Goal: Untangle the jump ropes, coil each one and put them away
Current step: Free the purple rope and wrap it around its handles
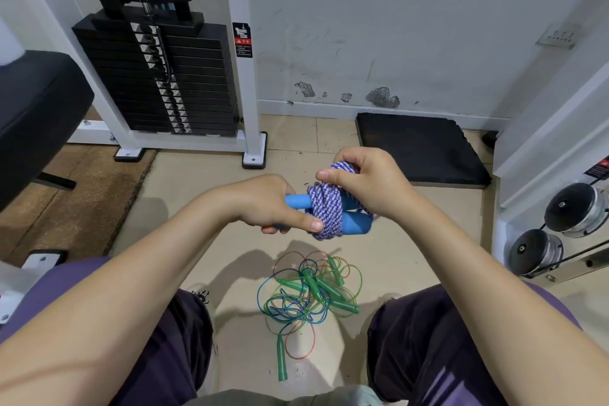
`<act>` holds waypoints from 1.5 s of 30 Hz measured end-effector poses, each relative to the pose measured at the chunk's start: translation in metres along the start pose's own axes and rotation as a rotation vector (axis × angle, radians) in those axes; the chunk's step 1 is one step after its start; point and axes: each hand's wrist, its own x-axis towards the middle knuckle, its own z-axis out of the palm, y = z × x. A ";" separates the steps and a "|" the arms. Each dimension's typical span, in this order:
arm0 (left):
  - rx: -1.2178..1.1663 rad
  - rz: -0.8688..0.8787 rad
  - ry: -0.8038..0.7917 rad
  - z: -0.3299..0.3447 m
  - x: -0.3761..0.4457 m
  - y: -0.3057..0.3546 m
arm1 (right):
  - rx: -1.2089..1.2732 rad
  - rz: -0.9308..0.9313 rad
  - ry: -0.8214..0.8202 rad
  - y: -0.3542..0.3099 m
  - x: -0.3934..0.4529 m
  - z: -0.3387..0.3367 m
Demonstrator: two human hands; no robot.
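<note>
I hold a jump rope with two blue foam handles [354, 222] side by side, its purple-and-white braided cord [324, 208] wound tightly round them. My left hand [267, 204] grips the handles' left ends, thumb pressed against the coil. My right hand [365, 183] pinches a loop of the braided cord at the coil's top. Below on the floor, between my knees, lies a tangle of thin jump ropes [308, 298] in blue, green and orange cord with green plastic handles; one green handle [281, 359] sticks out toward me.
A white weight machine with a black plate stack [158, 76] stands at the back left beside a black padded bench [36, 115]. A black foam mat [418, 148] lies against the wall. Dumbbells [573, 211] sit on a rack at the right.
</note>
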 end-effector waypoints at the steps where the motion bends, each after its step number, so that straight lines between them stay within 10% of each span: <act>1: 0.004 0.012 0.006 0.000 -0.001 0.001 | -0.007 0.000 0.012 0.000 0.000 0.001; 17: -0.189 0.081 0.051 -0.010 -0.005 -0.007 | 0.326 0.094 -0.156 0.005 0.006 0.002; 25: -0.779 0.134 0.252 -0.012 0.004 -0.005 | 0.826 0.245 -0.372 0.004 0.001 -0.002; 39: -0.900 -0.035 0.622 -0.023 0.012 -0.024 | 0.419 0.270 -0.176 0.011 0.004 0.003; 45: -0.557 -0.093 0.559 -0.013 0.018 -0.023 | 0.184 0.123 -0.084 0.001 0.000 0.003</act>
